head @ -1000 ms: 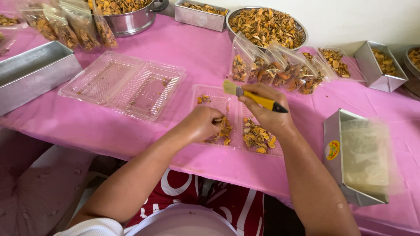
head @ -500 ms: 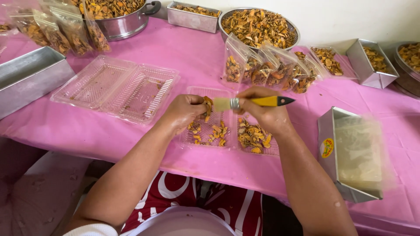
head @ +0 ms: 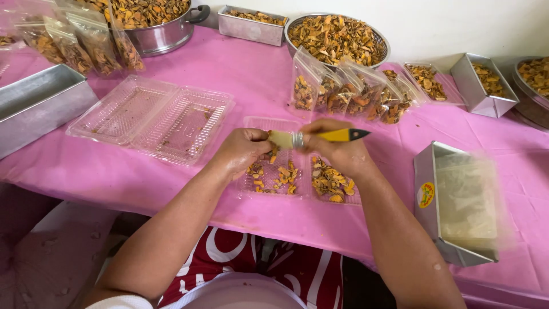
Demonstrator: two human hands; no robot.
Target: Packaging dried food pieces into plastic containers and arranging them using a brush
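Over the clear two-compartment plastic tray (head: 286, 178) of orange-brown fried snack pieces on the pink tablecloth (head: 240, 74), the right hand (head: 337, 150) grips a yellow-handled brush (head: 320, 137) held level. The left hand (head: 245, 150) pinches at its pale bristle end, perhaps holding a snack piece; filled clear bags (head: 349, 94) stand just behind.

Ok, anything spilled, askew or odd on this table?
Little stands out. A few orange crumbs lie in the open clear tray, and the snack bags lean in a slanted row. The pink tablecloth shows no obvious spill.
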